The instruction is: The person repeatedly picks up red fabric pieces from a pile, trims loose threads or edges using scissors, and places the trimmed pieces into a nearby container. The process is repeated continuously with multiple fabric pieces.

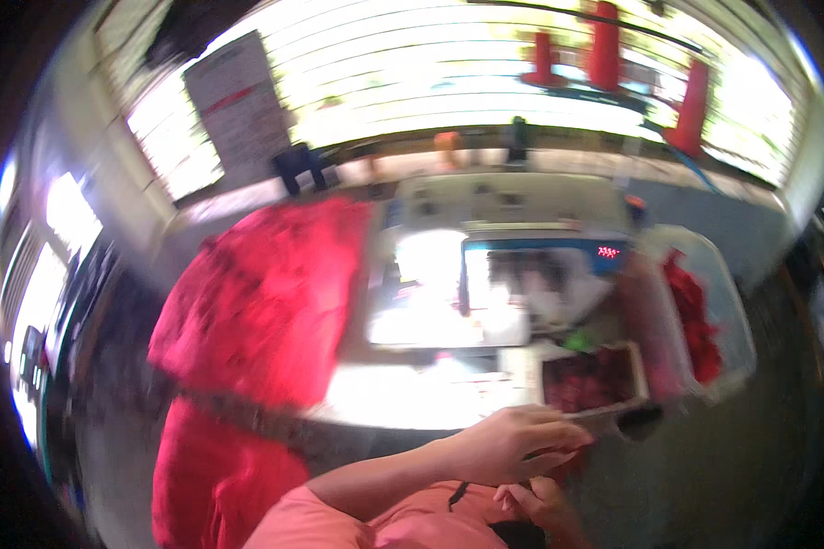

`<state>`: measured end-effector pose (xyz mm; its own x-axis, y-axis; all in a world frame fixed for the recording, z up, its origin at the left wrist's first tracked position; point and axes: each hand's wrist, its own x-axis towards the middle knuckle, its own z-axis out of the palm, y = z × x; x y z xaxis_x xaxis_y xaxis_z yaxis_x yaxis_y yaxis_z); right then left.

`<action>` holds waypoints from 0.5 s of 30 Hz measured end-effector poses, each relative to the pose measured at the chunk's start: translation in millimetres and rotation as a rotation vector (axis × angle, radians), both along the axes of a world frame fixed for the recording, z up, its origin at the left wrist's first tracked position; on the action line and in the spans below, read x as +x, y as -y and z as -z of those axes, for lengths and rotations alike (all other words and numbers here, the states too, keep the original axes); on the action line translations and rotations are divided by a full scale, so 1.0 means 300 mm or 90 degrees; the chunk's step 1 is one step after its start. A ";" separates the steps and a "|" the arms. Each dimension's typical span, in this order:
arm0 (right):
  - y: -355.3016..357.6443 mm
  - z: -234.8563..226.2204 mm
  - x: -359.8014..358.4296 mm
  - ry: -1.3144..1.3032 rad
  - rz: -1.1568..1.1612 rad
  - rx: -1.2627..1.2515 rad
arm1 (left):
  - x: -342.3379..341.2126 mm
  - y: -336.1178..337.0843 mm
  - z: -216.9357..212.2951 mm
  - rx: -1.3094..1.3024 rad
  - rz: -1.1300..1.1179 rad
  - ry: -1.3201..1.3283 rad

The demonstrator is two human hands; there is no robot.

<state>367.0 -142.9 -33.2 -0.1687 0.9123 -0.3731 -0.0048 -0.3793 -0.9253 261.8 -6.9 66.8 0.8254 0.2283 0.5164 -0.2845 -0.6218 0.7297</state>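
A: Head view, quick rundown pls. Hands first?
B: Both nr side of the sewing machine [513, 201], a bit to its R. L hand [517, 444] is up by the surface [412, 403] edge, R hand [540, 499] just below it, closer to the body.
A: Grip on each?
B: L: fingers bent over, part-closed, w/ a red scrap [574, 459] just under the fingertips. Can't tell if it's held or only beside them, pic's blurry. R: fingers curled; can't tell how far open or if it has hold of anything.
A: So where's the scrap vs. the machine?
B: Nr side, to the R, below a small open box [644, 389] of dark red pieces [586, 380]. Box sits on the surface, front R of the machine, nearest thing to L hand besides the scrap.
A: Rest of the stuff?
B: Big red cloth [265, 293] spread L of the machine; more red fabric [215, 485] lower down, front L. Clear plastic tub [737, 339] R of the machine, w/ a red bundle [696, 320] in it. Blue panel [568, 245] w/ lit red digits on the machine's nr side. Behind and above it, to the R: red thread cones [604, 50] by the window. Behind, to the L: a poster [240, 110].
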 end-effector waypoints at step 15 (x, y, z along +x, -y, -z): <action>-0.783 -0.184 -0.653 0.201 -0.175 0.379 | -1.132 -0.365 0.041 0.181 -1.203 -0.284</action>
<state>171.1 92.2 22.1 -0.3867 0.9163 0.1041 0.3194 0.2389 -0.9170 -77.9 102.6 54.5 -0.2761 0.7881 0.5502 0.9194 0.0497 0.3901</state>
